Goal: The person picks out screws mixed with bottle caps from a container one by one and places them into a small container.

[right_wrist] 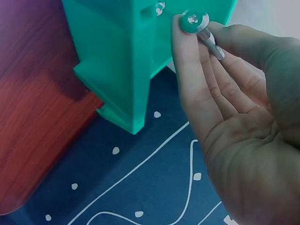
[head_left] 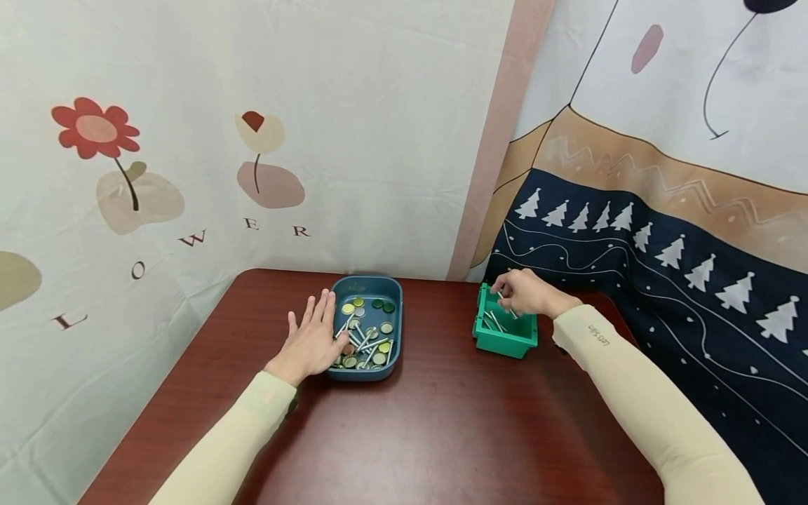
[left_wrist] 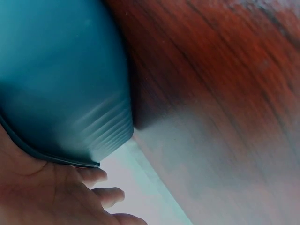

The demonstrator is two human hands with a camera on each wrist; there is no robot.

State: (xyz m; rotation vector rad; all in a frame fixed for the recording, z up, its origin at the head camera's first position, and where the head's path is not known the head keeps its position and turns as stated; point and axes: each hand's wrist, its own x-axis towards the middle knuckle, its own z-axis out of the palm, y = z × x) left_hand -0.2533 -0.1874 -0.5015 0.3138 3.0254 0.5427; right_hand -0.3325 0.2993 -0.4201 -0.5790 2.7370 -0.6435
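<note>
My right hand [head_left: 525, 292] pinches a silver screw [right_wrist: 204, 34] between thumb and fingertips, over the green bin [head_left: 505, 344]. The screw's round recessed head faces the camera in the right wrist view. Inside the bin lie a few more screws [head_left: 494, 321]. At the left, my left hand [head_left: 308, 342] rests with straight, spread fingers along the left rim of a blue tray [head_left: 366, 375], its thumb over the inside. Screws [head_left: 362, 339] lie heaped in that tray among round caps [head_left: 387, 327], some gold, some green. In the left wrist view the tray's outer wall [left_wrist: 70, 84] sits against the palm.
Both containers stand on a dark red wooden table [head_left: 435, 414], with bare wood between them. A printed cloth [head_left: 379, 140] hangs behind the table. Dark blue fabric with white trees [head_left: 621, 217] hangs at the right, close beyond the green bin.
</note>
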